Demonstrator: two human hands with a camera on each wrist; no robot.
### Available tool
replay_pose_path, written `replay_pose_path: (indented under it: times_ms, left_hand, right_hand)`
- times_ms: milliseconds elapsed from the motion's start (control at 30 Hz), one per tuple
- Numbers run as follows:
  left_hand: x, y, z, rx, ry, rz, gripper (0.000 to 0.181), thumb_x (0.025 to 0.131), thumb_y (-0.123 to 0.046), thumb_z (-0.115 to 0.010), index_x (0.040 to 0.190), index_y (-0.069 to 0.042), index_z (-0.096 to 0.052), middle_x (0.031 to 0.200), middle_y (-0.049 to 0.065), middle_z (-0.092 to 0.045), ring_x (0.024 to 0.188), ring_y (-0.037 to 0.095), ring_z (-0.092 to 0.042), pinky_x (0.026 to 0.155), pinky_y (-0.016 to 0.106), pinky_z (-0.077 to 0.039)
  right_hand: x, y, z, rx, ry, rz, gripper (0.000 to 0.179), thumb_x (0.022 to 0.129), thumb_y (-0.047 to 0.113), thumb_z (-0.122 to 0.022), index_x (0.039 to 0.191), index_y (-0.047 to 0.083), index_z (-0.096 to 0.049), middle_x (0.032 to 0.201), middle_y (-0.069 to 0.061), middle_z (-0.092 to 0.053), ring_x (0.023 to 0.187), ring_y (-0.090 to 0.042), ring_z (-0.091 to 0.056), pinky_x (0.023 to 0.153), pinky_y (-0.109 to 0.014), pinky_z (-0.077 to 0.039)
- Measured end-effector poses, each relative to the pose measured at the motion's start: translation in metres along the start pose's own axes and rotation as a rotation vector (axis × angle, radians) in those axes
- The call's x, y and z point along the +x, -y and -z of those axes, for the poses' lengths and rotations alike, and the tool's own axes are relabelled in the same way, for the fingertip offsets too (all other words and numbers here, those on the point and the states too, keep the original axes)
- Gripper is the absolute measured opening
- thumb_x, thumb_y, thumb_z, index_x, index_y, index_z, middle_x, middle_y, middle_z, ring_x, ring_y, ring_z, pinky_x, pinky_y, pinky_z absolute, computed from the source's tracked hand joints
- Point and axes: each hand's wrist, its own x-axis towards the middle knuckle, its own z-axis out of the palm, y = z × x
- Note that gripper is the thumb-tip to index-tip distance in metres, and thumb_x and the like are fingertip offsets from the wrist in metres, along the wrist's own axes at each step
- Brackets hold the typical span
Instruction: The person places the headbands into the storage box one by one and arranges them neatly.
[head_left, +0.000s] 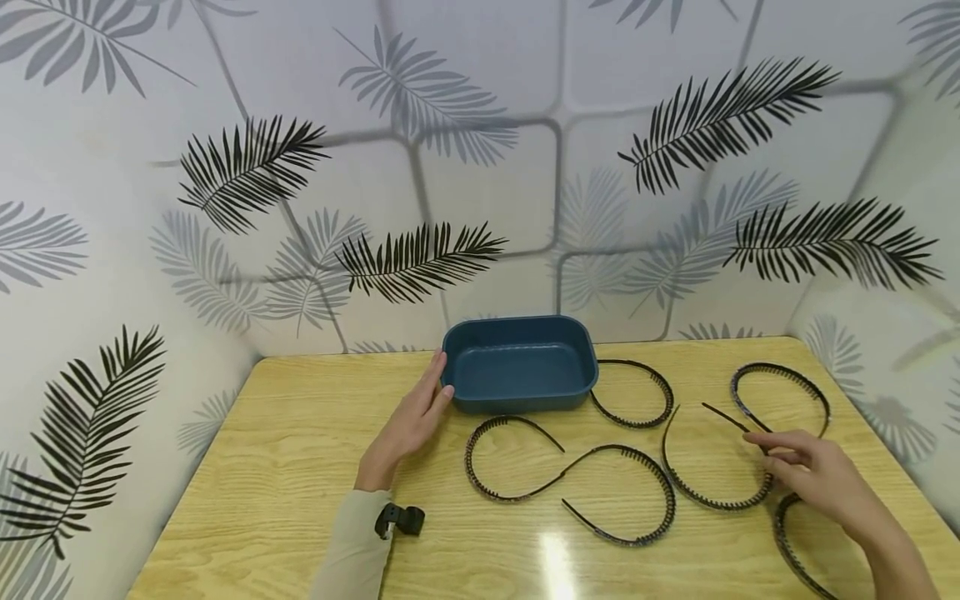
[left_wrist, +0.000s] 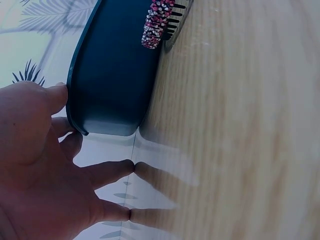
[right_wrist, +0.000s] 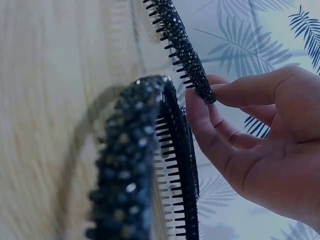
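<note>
A dark blue oblong basin (head_left: 525, 402) stands at the back of the table. My left hand (head_left: 408, 421) touches its left end, thumb at the front corner and fingers along the side. In the left wrist view, the outer two fingertips of that hand (left_wrist: 75, 175) touch the tabletop. At the right, my right hand (head_left: 821, 475) pinches a black toothed headband (right_wrist: 185, 50) between thumb and fingertips. Dark stones cover this band in the right wrist view. A second stone-covered headband (right_wrist: 125, 160) looms close to that camera. Which band in the head view is pinched is partly hidden by the fingers.
More headbands lie around: one touching the basin's right side (head_left: 663, 387), two in front of it (head_left: 517, 498), (head_left: 667, 500), one at the back right (head_left: 795, 372) and one at the lower right (head_left: 787, 550). The leaf-patterned wall (head_left: 487, 192) borders the wooden table (head_left: 300, 467).
</note>
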Motion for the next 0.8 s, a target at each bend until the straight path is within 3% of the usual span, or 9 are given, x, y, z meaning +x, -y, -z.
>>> replay_pose_path:
  times_ms: [67,200,367,600,800]
  left_hand:
    - [0.000,0.000,0.001,-0.003,0.001,0.002,0.061,0.113,-0.022,-0.041,0.163,0.002,-0.015,0.171,0.014,-0.007,0.156,0.034,-0.011,0.123,0.052,-0.017]
    - [0.000,0.001,0.003,0.004,0.003,0.003,0.061,0.113,-0.022,-0.041,0.163,0.002,-0.014,0.171,0.013,-0.007,0.156,0.035,-0.011,0.123,0.052,-0.017]
    - [0.001,0.002,0.004,0.011,0.003,0.005,0.061,0.114,-0.023,-0.040,0.163,0.001,-0.013,0.171,0.013,-0.006,0.156,0.032,-0.011,0.123,0.052,-0.017]
    - [0.001,0.002,0.002,0.003,0.016,0.013,0.061,0.114,-0.023,-0.040,0.164,-0.001,-0.012,0.171,0.012,-0.006,0.157,0.031,-0.010,0.124,0.051,-0.016]
    - [0.001,0.003,0.002,-0.009,0.014,0.009,0.061,0.114,-0.023,-0.040,0.164,-0.003,-0.012,0.171,0.011,-0.006,0.157,0.030,-0.010,0.124,0.050,-0.016]
  right_hand:
    - [0.001,0.002,0.001,0.037,0.003,0.000,0.035,0.102,0.004,-0.062,0.134,-0.010,-0.062,0.118,0.033,-0.059,0.087,-0.004,-0.070,0.066,-0.028,-0.057]
    - [0.002,0.005,0.000,0.107,-0.005,-0.038,0.038,0.103,0.005,-0.061,0.139,-0.007,-0.059,0.116,0.036,-0.057,0.083,-0.011,-0.072,0.066,-0.032,-0.059]
    - [0.005,0.008,-0.004,0.184,-0.015,-0.064,0.040,0.104,0.007,-0.062,0.143,-0.002,-0.059,0.120,0.033,-0.057,0.098,0.001,-0.068,0.072,-0.033,-0.061]
    - [0.007,0.012,-0.010,0.327,-0.013,-0.043,0.041,0.103,0.003,-0.061,0.144,-0.003,-0.057,0.128,0.030,-0.061,0.105,0.003,-0.067,0.076,-0.032,-0.061]
    - [0.012,0.020,-0.016,0.347,-0.004,-0.055,0.046,0.104,0.009,-0.063,0.146,-0.006,-0.053,0.125,0.028,-0.062,0.107,0.000,-0.068,0.080,-0.032,-0.060]
